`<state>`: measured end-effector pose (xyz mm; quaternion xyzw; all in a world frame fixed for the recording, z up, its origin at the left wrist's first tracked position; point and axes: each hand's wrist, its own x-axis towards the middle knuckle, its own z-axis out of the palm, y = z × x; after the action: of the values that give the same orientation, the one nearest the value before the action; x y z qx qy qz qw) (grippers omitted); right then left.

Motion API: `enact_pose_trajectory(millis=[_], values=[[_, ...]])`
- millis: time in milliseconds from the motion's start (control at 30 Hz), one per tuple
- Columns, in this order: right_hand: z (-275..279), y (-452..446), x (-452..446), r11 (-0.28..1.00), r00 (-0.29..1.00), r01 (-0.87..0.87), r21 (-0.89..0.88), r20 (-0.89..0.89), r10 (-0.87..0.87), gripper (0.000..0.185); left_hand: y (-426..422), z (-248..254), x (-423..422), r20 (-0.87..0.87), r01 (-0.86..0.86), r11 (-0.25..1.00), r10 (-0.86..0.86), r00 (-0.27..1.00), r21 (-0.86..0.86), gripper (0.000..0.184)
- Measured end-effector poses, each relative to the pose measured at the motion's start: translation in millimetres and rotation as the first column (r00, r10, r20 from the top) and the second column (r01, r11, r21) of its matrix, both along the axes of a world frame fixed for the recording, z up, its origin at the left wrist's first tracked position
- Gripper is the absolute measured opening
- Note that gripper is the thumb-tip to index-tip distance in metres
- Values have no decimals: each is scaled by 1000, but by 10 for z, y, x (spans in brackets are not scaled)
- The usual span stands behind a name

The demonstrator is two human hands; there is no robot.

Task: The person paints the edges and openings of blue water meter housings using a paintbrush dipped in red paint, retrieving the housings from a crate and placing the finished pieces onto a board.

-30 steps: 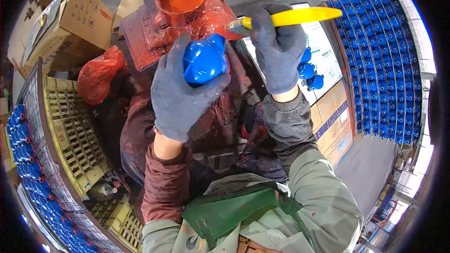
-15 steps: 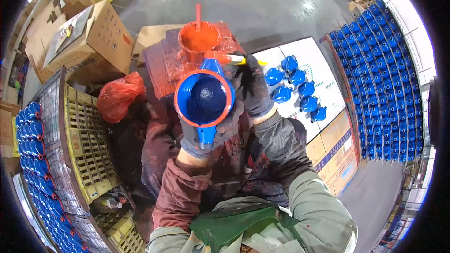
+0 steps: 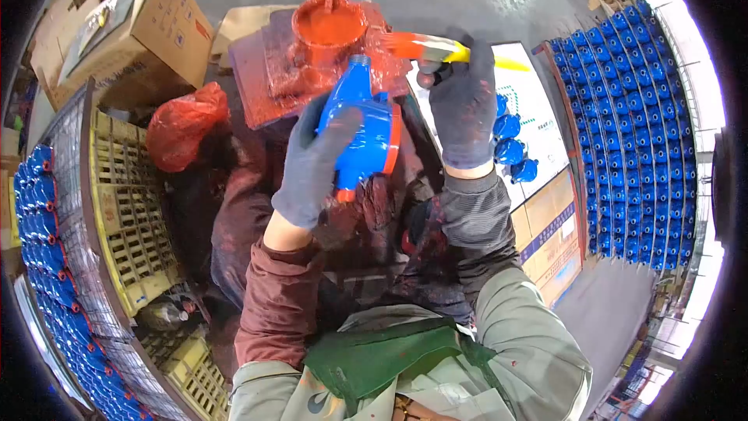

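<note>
My left hand point(image 3: 308, 164), in a dark glove, is closed around a blue water meter body point(image 3: 372, 140). Its round rim, now turned to the right, is red, and so is the end of its lower pipe stub. The threaded upper stub shows bare metal. In my gloved right hand point(image 3: 466, 109) is a paintbrush point(image 3: 438, 48) with a yellow handle, its bristles coated in red paint and pointing left. The bristles are above and right of the upper stub, apart from it. Beyond the meter body stands a pot of red paint point(image 3: 329, 25) with a stick upright in it.
The pot rests on a paint-covered board point(image 3: 269, 93). To the right, several blue meter bodies point(image 3: 508, 150) sit on a white-topped carton point(image 3: 545, 160), beside a rack of many more point(image 3: 631, 140). A red plastic bag point(image 3: 185, 126), yellow crates point(image 3: 128, 210) and a cardboard box point(image 3: 160, 39) are at left.
The meter body has been turned over in my left hand, so its open face no longer points up at me. The brush has lifted away from its stub, up and to the right.
</note>
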<state>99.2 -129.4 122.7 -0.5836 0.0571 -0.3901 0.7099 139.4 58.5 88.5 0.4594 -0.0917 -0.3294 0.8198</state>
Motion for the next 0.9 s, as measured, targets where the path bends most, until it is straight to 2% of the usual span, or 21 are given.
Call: enact_pose_trajectory(millis=[33,67,100,133,167,233,267,333,467,500,533,567,600,633,667,700,767,833,900], values=[[10,24,-28,1000,1000,6,3,-20,-6,42,-24,-41,-5,322,-117,963,34,946,242,69],[60,70,-44,999,988,50,6,-145,-49,40,-51,-49,-17,609,-289,862,-29,792,417,69],[71,117,-62,995,960,98,7,-266,-92,38,-66,-66,-49,808,-488,717,-177,562,497,70],[35,145,-47,991,970,109,-71,-211,-122,31,-77,-88,-87,839,-561,650,-241,488,513,72],[8,115,-41,984,960,106,-140,-245,-138,25,-90,-86,-114,832,-546,654,-254,493,523,72],[-255,-15,10,864,966,186,-468,-73,-247,22,-118,-54,-161,832,-619,556,-389,395,554,74],[-252,-23,-11,865,964,190,-465,-79,-254,22,-131,-46,-170,829,-613,558,-395,396,559,74],[-198,-30,-31,731,926,173,-660,-143,-349,20,-144,-43,-180,815,-617,539,-450,365,573,77],[-157,-37,-48,641,906,186,-745,-123,-406,21,-135,-91,-146,829,-619,555,-425,363,556,76],[-126,-51,-78,685,900,161,-710,-179,-397,21,-105,-91,-117,816,-540,619,-349,461,570,73],[-92,-46,-95,726,893,137,-674,-232,-385,21,-83,-83,-95,785,-462,683,-273,556,566,70],[-60,-22,-104,726,895,139,-674,-229,-384,21,-74,-65,-87,787,-465,683,-272,554,563,70],[-21,4,-112,861,937,147,-486,-212,-279,22,-69,-36,-76,600,-244,835,-123,791,493,66],[29,34,-121,953,970,127,-276,-168,-178,23,-62,5,-64,314,-58,947,-46,948,315,63],[116,87,-123,978,970,138,-157,-176,-165,24,-26,133,-52,251,-3,954,-76,965,301,56],[99,38,-125,978,972,138,-159,-169,-165,24,3,133,-54,257,-6,954,-75,963,298,56],[-10,-97,-142,982,984,74,-172,-149,-100,29,45,67,-49,-53,45,999,-46,998,-28,46],[-165,-121,-129,990,984,76,-116,-150,-93,33,28,-27,-42,-85,32,996,-39,996,-78,51],[-242,-118,-26,844,965,234,-483,10,-262,29,16,-36,-82,-361,-56,947,-66,930,-317,59]])
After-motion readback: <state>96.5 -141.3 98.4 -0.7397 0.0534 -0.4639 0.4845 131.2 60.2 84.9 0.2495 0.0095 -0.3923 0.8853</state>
